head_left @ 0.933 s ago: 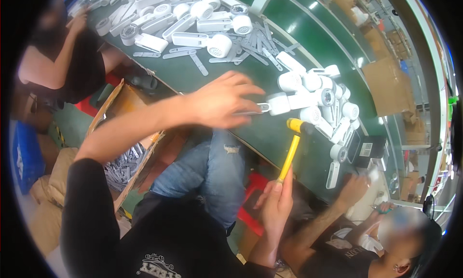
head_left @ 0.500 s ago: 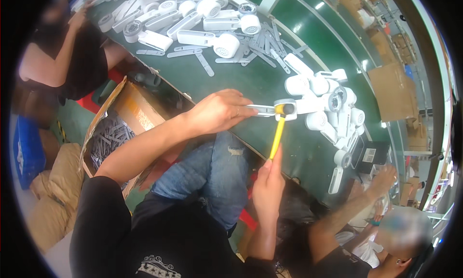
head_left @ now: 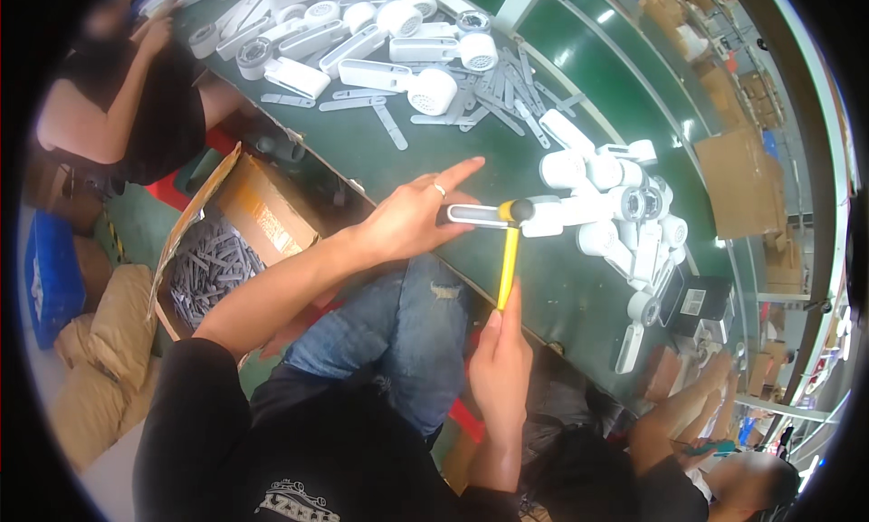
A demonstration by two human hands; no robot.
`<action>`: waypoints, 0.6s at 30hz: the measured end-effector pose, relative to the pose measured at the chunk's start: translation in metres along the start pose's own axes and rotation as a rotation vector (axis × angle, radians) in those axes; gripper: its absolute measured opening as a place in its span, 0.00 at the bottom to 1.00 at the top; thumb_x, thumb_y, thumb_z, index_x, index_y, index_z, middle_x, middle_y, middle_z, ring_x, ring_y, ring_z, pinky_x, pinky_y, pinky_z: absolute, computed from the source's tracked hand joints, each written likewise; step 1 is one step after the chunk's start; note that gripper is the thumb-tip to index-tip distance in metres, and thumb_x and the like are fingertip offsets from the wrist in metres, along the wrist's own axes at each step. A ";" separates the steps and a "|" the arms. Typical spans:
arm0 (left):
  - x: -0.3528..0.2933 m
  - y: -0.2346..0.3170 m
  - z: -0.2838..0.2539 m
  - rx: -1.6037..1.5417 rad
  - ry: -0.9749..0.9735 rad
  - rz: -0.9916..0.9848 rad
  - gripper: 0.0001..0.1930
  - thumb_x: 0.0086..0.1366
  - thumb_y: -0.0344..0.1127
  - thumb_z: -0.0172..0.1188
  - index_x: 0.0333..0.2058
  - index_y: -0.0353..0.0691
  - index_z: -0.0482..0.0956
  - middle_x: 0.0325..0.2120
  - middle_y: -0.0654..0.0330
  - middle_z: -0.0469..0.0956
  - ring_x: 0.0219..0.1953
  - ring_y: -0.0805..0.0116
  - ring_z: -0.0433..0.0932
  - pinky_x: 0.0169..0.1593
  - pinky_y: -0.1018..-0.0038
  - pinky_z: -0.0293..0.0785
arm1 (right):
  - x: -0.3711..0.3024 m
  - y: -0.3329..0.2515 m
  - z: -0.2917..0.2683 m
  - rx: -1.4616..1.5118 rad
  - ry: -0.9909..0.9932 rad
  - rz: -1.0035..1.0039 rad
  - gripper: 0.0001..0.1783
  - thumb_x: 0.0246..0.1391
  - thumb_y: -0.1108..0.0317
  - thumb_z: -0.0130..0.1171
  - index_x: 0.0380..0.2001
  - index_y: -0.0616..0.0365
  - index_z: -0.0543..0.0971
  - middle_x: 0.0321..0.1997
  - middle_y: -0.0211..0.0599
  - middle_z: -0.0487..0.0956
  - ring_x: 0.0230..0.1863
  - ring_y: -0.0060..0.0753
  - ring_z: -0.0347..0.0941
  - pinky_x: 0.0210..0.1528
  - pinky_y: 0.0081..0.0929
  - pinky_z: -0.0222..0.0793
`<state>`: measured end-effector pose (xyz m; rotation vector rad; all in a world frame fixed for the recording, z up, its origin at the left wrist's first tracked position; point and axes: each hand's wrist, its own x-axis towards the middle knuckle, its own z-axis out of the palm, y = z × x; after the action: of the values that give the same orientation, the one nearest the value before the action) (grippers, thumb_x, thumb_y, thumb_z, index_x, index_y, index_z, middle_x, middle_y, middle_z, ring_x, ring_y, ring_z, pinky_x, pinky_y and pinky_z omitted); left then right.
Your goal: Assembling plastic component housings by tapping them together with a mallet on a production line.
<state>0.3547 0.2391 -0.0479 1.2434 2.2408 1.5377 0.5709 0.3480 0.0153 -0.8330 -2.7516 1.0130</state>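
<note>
My right hand (head_left: pixel 500 368) is closed round the yellow handle of a small hammer (head_left: pixel 509 259). The hammer's yellow and dark head lies over a white handled piece with a grey inset strip (head_left: pixel 478 215), hiding part of it. At the near end of this piece is my left hand (head_left: pixel 412 216), with the thumb along its lower edge and the index finger stretched out above it; the other fingers are partly hidden. The piece's far end lies beside a heap of similar white pieces with round perforated heads (head_left: pixel 625 201).
More white round-headed pieces (head_left: pixel 430 89) and loose grey strips (head_left: pixel 391 126) cover the far side of the green table (head_left: pixel 434 146). A cardboard box (head_left: pixel 272 205) of grey strips stands at left. A dark box (head_left: pixel 704 303) is at right. Co-workers sit on both sides.
The hammer and white piece have shifted left. My left index finger has lifted off the piece and stretched out. The co-worker at right has leaned lower.
</note>
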 end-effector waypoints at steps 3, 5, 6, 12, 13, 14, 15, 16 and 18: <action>-0.001 -0.007 0.003 -0.011 -0.040 -0.066 0.46 0.64 0.34 0.72 0.75 0.48 0.55 0.50 0.59 0.87 0.58 0.49 0.79 0.61 0.60 0.78 | -0.013 -0.012 -0.017 0.060 0.032 -0.068 0.30 0.75 0.67 0.45 0.75 0.69 0.60 0.50 0.67 0.82 0.44 0.63 0.83 0.45 0.44 0.77; 0.001 -0.010 0.003 0.036 -0.043 -0.070 0.46 0.64 0.34 0.72 0.75 0.48 0.54 0.52 0.60 0.87 0.59 0.48 0.78 0.63 0.60 0.77 | -0.005 -0.013 -0.006 0.096 0.000 -0.003 0.30 0.75 0.67 0.46 0.75 0.65 0.61 0.48 0.67 0.82 0.42 0.64 0.82 0.45 0.45 0.78; 0.002 -0.010 0.003 0.035 -0.043 -0.062 0.46 0.64 0.34 0.72 0.75 0.48 0.54 0.52 0.60 0.87 0.59 0.48 0.78 0.63 0.60 0.77 | 0.005 -0.011 -0.001 0.014 -0.070 0.023 0.29 0.75 0.67 0.46 0.75 0.63 0.62 0.47 0.66 0.82 0.40 0.62 0.83 0.44 0.43 0.78; -0.005 -0.025 -0.012 0.134 0.060 0.198 0.21 0.61 0.34 0.73 0.54 0.44 0.84 0.40 0.55 0.87 0.48 0.52 0.84 0.65 0.55 0.74 | -0.002 -0.001 -0.001 0.343 0.232 -0.062 0.29 0.77 0.63 0.48 0.75 0.62 0.64 0.29 0.25 0.75 0.27 0.18 0.68 0.29 0.19 0.66; -0.005 -0.020 -0.011 0.138 0.148 0.326 0.20 0.62 0.34 0.73 0.53 0.45 0.85 0.39 0.56 0.87 0.44 0.56 0.85 0.65 0.55 0.74 | 0.004 0.036 0.000 0.374 0.299 -0.062 0.30 0.77 0.62 0.48 0.77 0.59 0.61 0.26 0.23 0.71 0.23 0.13 0.64 0.23 0.16 0.62; -0.004 -0.014 -0.015 0.105 0.164 0.368 0.20 0.62 0.35 0.74 0.53 0.45 0.85 0.38 0.57 0.87 0.41 0.58 0.85 0.65 0.55 0.74 | 0.010 0.048 -0.001 0.772 0.343 0.044 0.30 0.77 0.60 0.48 0.75 0.60 0.62 0.26 0.24 0.70 0.23 0.13 0.65 0.23 0.17 0.63; -0.010 -0.007 -0.029 0.097 0.182 0.334 0.19 0.61 0.35 0.74 0.52 0.46 0.86 0.38 0.58 0.87 0.42 0.60 0.85 0.64 0.57 0.74 | 0.018 0.070 -0.003 0.688 0.387 0.067 0.29 0.78 0.61 0.46 0.76 0.58 0.60 0.24 0.22 0.67 0.19 0.11 0.62 0.18 0.15 0.58; -0.018 -0.008 -0.055 0.151 0.237 0.322 0.19 0.61 0.34 0.75 0.52 0.46 0.87 0.38 0.59 0.87 0.41 0.60 0.85 0.63 0.58 0.74 | 0.026 0.058 -0.009 0.722 0.375 0.161 0.29 0.79 0.62 0.44 0.77 0.59 0.59 0.24 0.24 0.69 0.15 0.14 0.61 0.15 0.17 0.58; -0.042 -0.011 -0.111 0.312 0.335 0.215 0.19 0.59 0.32 0.76 0.50 0.46 0.88 0.37 0.61 0.87 0.38 0.59 0.83 0.57 0.61 0.75 | 0.039 0.072 -0.002 0.827 0.380 0.160 0.30 0.79 0.62 0.42 0.78 0.57 0.57 0.25 0.28 0.69 0.13 0.15 0.59 0.12 0.19 0.56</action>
<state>0.3155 0.1305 -0.0189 1.4401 2.7249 1.6177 0.5714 0.4148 -0.0314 -0.9498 -1.7203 1.6281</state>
